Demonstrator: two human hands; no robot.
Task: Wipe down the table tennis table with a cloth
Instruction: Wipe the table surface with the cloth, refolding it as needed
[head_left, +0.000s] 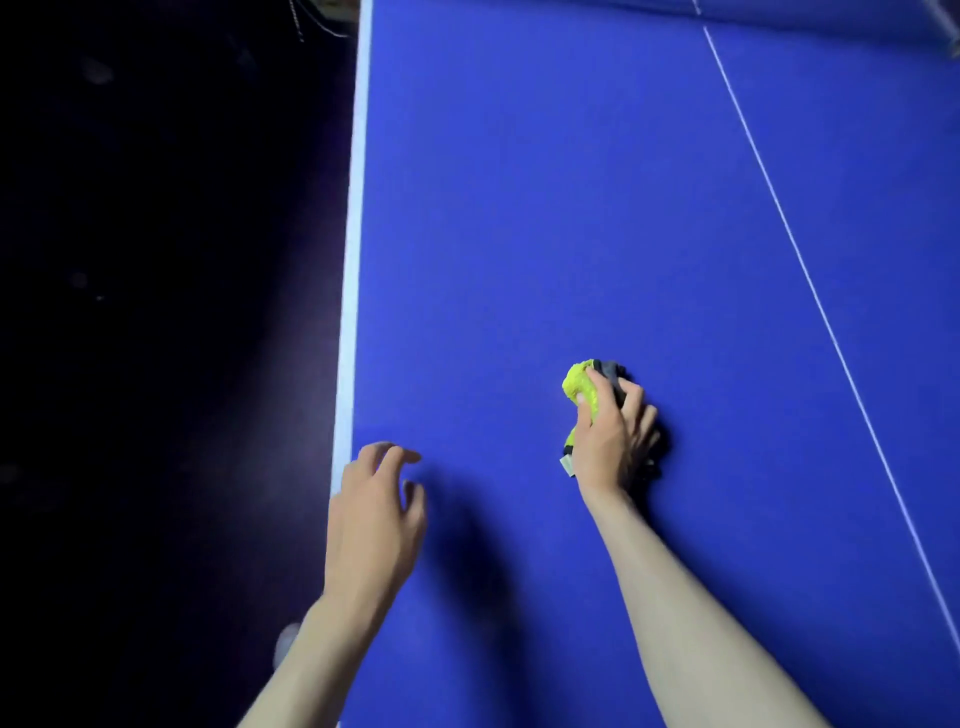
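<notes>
The blue table tennis table (571, 208) fills the view, with a white edge stripe on its left side. My right hand (613, 436) grips a bunched yellow-green and dark grey cloth (579, 387) and holds it down on the table surface. A small white tag sticks out of the cloth beside my wrist. My left hand (376, 519) hovers over the table's left edge, fingers loosely curled, holding nothing.
A thin white centre line (810, 280) runs diagonally across the right part of the table. Beyond the left edge stripe (350, 291) lies dark floor. The net area shows faintly at the top right corner.
</notes>
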